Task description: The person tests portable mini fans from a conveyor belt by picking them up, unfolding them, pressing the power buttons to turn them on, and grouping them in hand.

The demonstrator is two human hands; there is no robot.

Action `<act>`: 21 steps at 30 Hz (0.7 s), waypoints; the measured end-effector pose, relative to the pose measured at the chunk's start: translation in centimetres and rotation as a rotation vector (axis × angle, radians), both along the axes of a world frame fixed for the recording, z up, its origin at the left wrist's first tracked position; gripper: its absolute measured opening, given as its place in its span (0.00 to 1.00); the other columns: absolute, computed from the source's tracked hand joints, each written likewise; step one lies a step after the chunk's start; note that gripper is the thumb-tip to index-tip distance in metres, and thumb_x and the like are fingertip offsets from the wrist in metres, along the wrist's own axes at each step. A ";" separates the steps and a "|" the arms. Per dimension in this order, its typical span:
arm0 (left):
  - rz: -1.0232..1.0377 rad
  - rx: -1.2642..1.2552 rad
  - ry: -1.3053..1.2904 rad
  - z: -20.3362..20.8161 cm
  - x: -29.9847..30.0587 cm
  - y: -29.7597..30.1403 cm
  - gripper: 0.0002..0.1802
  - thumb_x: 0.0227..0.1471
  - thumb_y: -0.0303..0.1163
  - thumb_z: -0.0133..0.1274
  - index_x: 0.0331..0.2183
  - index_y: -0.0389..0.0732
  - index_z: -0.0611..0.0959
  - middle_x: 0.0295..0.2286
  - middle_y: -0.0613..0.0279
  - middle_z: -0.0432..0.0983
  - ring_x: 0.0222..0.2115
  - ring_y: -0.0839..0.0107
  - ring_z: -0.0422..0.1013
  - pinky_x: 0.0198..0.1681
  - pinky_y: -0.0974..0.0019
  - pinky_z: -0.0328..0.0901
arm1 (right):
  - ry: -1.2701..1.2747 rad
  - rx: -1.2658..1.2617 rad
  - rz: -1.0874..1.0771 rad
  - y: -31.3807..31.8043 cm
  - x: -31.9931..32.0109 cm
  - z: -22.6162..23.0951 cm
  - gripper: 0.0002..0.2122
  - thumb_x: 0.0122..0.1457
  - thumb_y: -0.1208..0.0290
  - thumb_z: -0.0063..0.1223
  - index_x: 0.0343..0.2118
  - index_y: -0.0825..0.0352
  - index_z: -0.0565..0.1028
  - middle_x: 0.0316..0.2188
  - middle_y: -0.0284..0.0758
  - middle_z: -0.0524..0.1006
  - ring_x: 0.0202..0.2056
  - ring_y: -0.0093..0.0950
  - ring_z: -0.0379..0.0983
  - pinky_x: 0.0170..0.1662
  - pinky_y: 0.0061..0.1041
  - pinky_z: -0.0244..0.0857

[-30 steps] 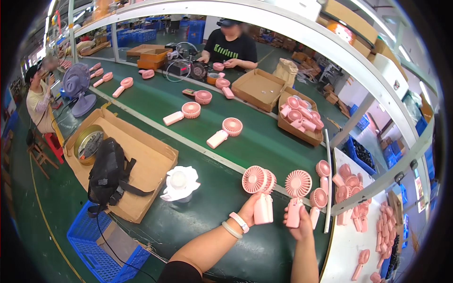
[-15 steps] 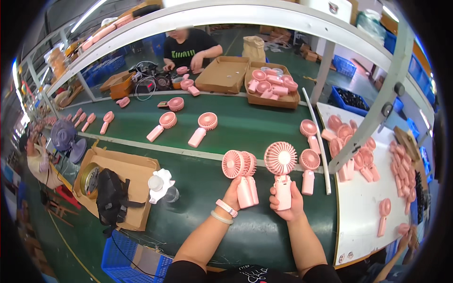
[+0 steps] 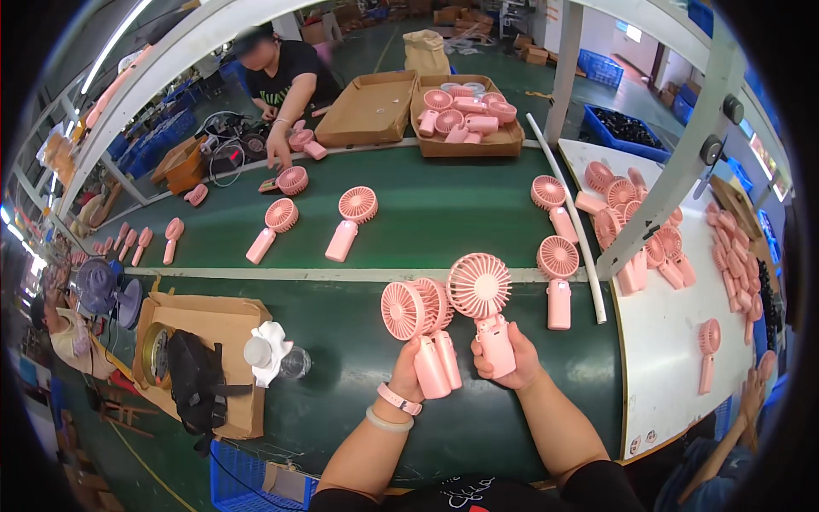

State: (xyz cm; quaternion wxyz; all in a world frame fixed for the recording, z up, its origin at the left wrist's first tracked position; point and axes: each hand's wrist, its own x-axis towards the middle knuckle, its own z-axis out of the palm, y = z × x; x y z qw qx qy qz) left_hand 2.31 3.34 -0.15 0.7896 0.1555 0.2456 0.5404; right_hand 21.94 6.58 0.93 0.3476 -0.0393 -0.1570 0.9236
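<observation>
The left hand [image 3: 408,372] is closed around the handles of a pair of pink handheld fans [image 3: 427,348], set side by side with their round grilles uppermost. Most of its fingers are hidden behind the handles. The right hand [image 3: 520,362] is closed around the handle of a single pink handheld fan [image 3: 495,346], with the thumb on the right side and the fingertips wrapping the left side.

Both grips are above the dark green work surface [image 3: 529,439], in front of the torso. The single fan lies directly to the right of the pair. Its long axis tilts, grille toward the left hand and handle base toward the right. Its grille overlaps the pair's rear grille in this view; contact cannot be confirmed.

A free-lying fan [image 3: 559,300] is located just beyond and to the right of the right hand, which is the nearer hand. Its long axis points away from the person, handle nearest. The white tube [image 3: 570,222] lies just to its right.
</observation>
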 end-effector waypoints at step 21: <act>0.079 0.093 -0.276 0.9 -0.9 -0.5 0.35 0.42 0.57 0.51 0.43 0.38 0.68 0.38 0.60 0.66 0.39 0.61 0.68 0.41 0.54 0.67 | 0.031 0.050 -0.039 -0.5 -0.1 0.5 0.27 0.58 0.44 0.33 0.52 0.60 0.58 0.39 0.42 0.71 0.22 0.29 0.67 0.25 0.27 0.61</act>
